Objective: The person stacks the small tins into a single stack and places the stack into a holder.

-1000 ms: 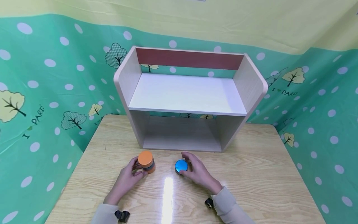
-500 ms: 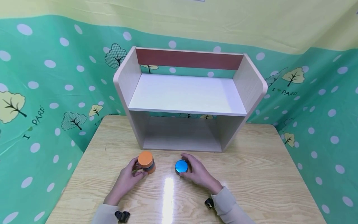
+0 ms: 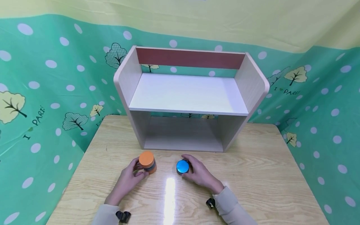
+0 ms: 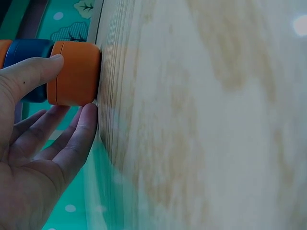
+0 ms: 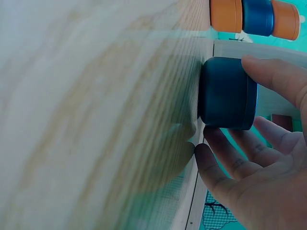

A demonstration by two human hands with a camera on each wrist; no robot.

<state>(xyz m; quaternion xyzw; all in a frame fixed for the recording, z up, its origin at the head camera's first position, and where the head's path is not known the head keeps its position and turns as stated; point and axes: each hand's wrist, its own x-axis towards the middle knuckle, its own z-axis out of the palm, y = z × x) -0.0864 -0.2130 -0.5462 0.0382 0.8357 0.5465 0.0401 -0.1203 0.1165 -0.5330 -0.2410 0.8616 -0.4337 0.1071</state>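
Note:
In the head view a stack of round tins point(image 3: 147, 162), orange above and below with a dark blue band between, stands upright on the table. My left hand point(image 3: 127, 181) holds it low from the left; the left wrist view shows the thumb point(image 4: 48, 69) against the bottom orange tin point(image 4: 79, 74) and fingers on its other side. To the right stands a single blue tin point(image 3: 182, 167) with a shiny lid. My right hand point(image 3: 201, 173) holds this one, thumb point(image 5: 268, 72) at the lid's edge and fingers curved round the opposite side.
A two-level shelf unit point(image 3: 188, 93) with pale side panels and a dark red back strip stands just behind the tins. Its white upper board lies above a greyish lower one. A patterned green curtain point(image 3: 56, 93) surrounds the wooden table point(image 3: 267, 175).
My right thumb has shifted slightly off the top of the blue tin's lid to its side. Both tins and my left hand stay where they were.

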